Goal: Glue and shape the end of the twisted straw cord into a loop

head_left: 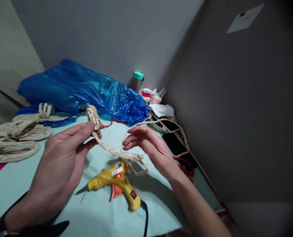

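My left hand point(67, 151) pinches a pale braided straw cord point(109, 148) between thumb and fingers. The cord's upper end is folded into a thick looped bundle point(93, 115) above the thumb, and its frayed tail hangs to the right. My right hand point(148, 144) is held opposite with fingers stretched out and slightly bent, apart from the braid. Around and behind its fingertips runs a thin straw strand point(158, 119) that loops away to the right. Below both hands a yellow hot glue gun point(111, 177) lies on its side, its red light lit and nozzle pointing left.
Braided straw hanks point(25, 130) lie at the left. A large blue plastic bag point(82, 89) spreads along the wall, beside a bottle with a teal lid point(138, 80). At the right are a dark phone-like slab point(172, 144) and red cord point(189, 168). A black cable point(146, 217) trails toward me.
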Available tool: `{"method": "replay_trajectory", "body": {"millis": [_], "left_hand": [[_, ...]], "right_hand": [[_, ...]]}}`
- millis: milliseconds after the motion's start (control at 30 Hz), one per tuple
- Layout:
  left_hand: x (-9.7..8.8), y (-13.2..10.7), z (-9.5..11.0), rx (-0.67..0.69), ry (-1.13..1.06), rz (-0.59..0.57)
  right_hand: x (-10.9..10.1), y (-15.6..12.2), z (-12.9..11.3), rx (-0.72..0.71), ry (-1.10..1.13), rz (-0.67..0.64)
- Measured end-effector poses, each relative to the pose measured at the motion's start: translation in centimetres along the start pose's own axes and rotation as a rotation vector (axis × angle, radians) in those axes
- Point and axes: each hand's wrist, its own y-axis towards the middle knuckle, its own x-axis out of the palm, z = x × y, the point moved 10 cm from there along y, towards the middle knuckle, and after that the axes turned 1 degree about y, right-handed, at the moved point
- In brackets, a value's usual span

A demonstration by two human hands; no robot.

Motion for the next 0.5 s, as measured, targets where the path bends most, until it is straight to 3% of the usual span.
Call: {"method": "replay_trajectory", "body": {"millis": [167, 267, 367, 500], "left_hand": [[-1.4, 0.3, 2.2, 0.099, -0.089, 0.103], [-1.4, 0.6, 2.4, 0.132, -0.094, 0.092], [-1.5, 0.9, 2.2, 0.144, -0.083, 0.072], [-1.8, 1.1, 2.0, 0.159, -0.069, 0.067]], "right_hand": [[1.3, -0.8, -0.1, 0.005, -0.077, -0.034], [0.8, -1.2, -0.3, -0.049, -0.213, 0.058], [-0.1, -1.6, -1.4, -0.163, -0.421, 0.186], [1.1, -1.8, -3.9, -0.382, -0.744, 0.142]]}}
